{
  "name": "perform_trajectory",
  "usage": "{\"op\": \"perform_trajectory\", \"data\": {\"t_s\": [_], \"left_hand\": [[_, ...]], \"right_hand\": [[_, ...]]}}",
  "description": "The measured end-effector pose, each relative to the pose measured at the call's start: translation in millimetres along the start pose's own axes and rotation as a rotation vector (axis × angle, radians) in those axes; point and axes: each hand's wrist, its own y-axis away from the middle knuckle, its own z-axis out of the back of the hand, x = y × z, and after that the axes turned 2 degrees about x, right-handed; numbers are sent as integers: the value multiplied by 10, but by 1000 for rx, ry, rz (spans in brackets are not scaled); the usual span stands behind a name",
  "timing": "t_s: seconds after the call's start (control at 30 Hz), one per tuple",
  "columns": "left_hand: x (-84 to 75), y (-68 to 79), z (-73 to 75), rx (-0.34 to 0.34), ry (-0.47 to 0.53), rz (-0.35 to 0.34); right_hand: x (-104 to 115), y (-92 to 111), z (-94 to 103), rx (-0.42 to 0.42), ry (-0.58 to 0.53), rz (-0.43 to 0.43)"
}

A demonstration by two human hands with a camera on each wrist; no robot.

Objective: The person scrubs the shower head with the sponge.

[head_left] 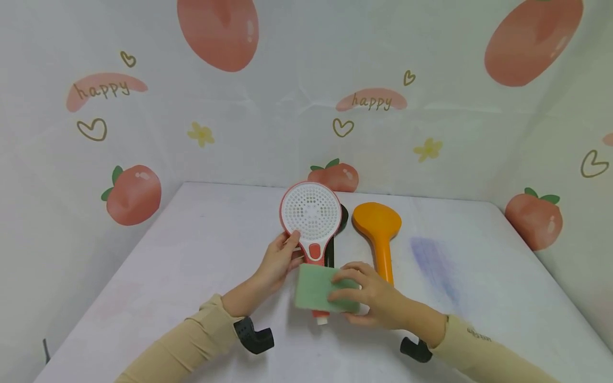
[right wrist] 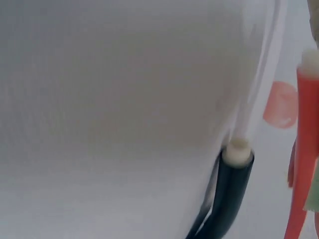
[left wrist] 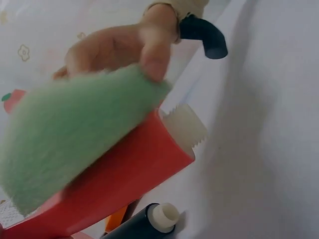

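Observation:
My left hand (head_left: pixel 278 263) grips a red and white shower head (head_left: pixel 311 211) near its neck, the thumb on the front by the white spray face. The spray face points toward me. In my right hand (head_left: pixel 378 295) is a green sponge (head_left: pixel 316 287), which lies against the front of the red handle and hides most of it. In the left wrist view, the sponge (left wrist: pixel 84 129) touches the red handle (left wrist: pixel 134 174) close to its white threaded end (left wrist: pixel 185 127). The right wrist view shows only slivers of the red handle (right wrist: pixel 304 144) and sponge at its right edge.
Behind the red shower head lies a black one (head_left: pixel 343 219), partly hidden; its white threaded end (right wrist: pixel 237 152) shows in the right wrist view. An orange shower head (head_left: pixel 377 219) lies to its right. A purple smudge (head_left: pixel 436 268) marks the white table (head_left: pixel 215 213). A printed cloth hangs behind.

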Motion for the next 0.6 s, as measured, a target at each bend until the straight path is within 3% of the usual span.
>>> {"op": "perform_trajectory", "data": {"t_s": [0.27,0.4,0.6], "left_hand": [[-28,-25,29,-40,-4,-17],[-31,-27,30,-35,4,-10],[-19,-17,9,-8,22,-19]], "right_hand": [[121,88,-16,56,-6,52],[28,94,0,22,9,12],[-167,83,10,-94,51,-98]]}}
